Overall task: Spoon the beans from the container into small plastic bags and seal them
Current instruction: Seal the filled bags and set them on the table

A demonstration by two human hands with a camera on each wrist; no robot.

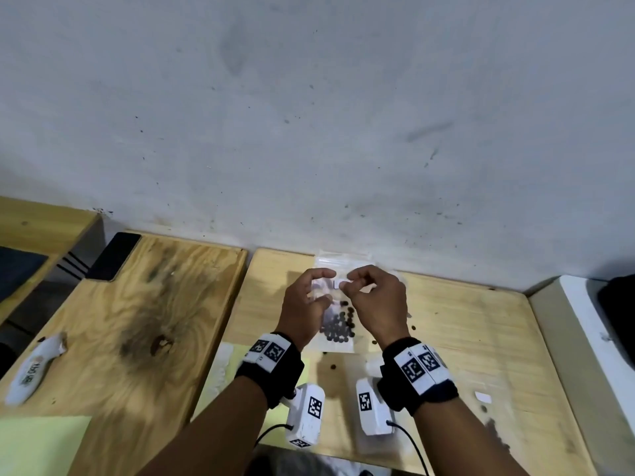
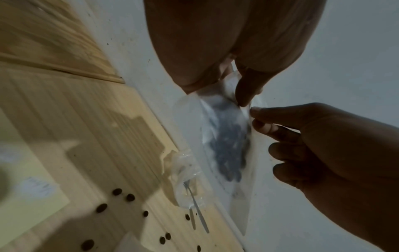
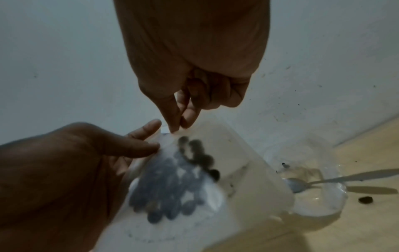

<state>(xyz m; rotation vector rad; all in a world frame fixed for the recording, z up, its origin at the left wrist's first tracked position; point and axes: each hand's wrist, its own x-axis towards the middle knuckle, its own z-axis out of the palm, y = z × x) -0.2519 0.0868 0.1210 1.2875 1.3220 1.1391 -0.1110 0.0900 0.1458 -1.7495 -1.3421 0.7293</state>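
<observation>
A small clear plastic bag (image 1: 338,341) with dark beans (image 1: 340,326) in its lower half hangs upright above the light wooden table (image 1: 464,331). My left hand (image 1: 328,286) pinches the bag's top edge from the left, and my right hand (image 1: 345,281) pinches the same edge beside it. In the left wrist view the left hand's fingertips (image 2: 242,100) meet on the bag (image 2: 228,150). The right wrist view shows the right thumb and finger (image 3: 176,126) nipping the bag (image 3: 179,184). A clear container (image 3: 319,204) with a metal spoon (image 3: 297,185) stands behind the bag.
Loose beans (image 1: 331,366) lie scattered on the table near my wrists. The grey wall (image 1: 309,132) runs close behind. A dark phone (image 1: 113,255) lies on the stained board to the left. A white appliance (image 1: 598,338) borders the table's right edge, and yellow paper (image 1: 44,441) sits lower left.
</observation>
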